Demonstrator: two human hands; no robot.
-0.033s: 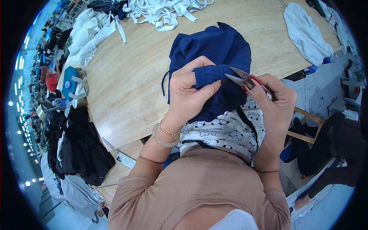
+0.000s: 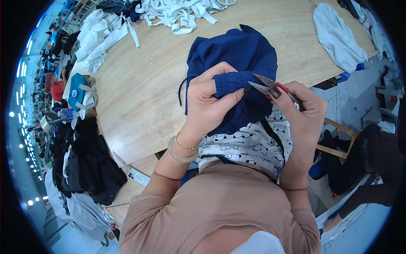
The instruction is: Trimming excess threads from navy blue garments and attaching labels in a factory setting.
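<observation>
One gathered navy band [image 2: 228, 83] is pinched between the thumb and fingers of the left hand [image 2: 207, 100], while the right hand [image 2: 303, 108] curls its fingers round red-handled scissors [image 2: 266, 81], blades parted at the band's end, and the navy garment [image 2: 237, 48] lies partly on the wooden table [image 2: 139, 93].

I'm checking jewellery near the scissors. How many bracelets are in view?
2: a beaded bracelet and a pale bangle nearer the elbow, both at the wrist of the left hand. None shows by the right hand, which holds the scissors. Others could be hidden.
</observation>
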